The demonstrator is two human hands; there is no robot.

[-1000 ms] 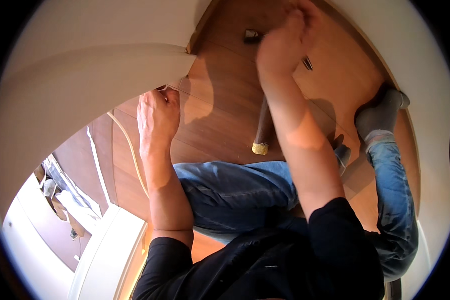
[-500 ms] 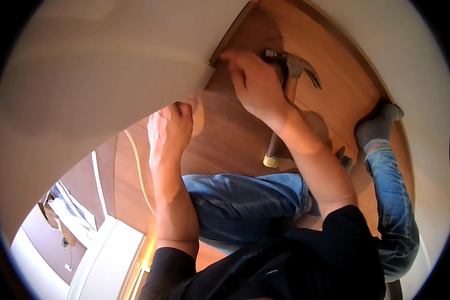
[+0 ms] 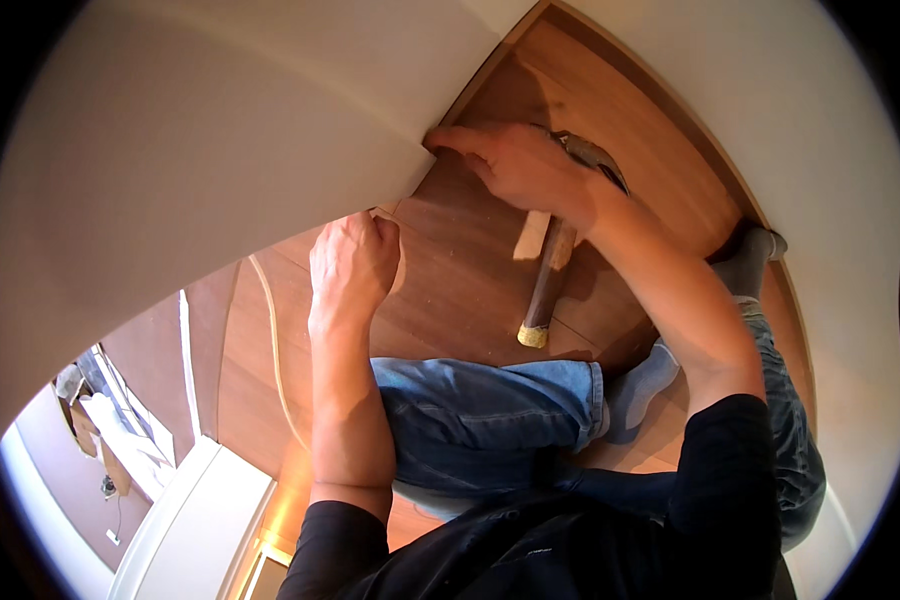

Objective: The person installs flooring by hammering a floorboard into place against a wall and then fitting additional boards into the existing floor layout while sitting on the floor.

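My left hand (image 3: 355, 258) is closed in a fist against the lower edge of a pale wall (image 3: 220, 150); whatever its fingers hold, if anything, is hidden. Farther right, my right hand (image 3: 530, 172) reaches across with its forefinger stretched out, touching the wall's corner by the dark baseboard (image 3: 485, 62). Its other fingers are partly hidden, and I see nothing held in it. Beneath that hand and wrist a claw hammer (image 3: 546, 285) lies on the wooden floor, its head partly covered, its handle end yellow. A small light wood block (image 3: 532, 236) lies beside the handle.
A second wall with a baseboard (image 3: 705, 135) curves along the right, near my socked foot (image 3: 760, 255). My bent leg in jeans (image 3: 490, 400) lies across the floor below the hammer. At left are a pale cord (image 3: 273, 320), a white board (image 3: 195, 520) and some clutter (image 3: 120, 430).
My right hand has turned flatter, its forefinger now against the wall corner, and it covers more of the hammer's head. My left hand has shifted slightly right in view. The view has moved a little.
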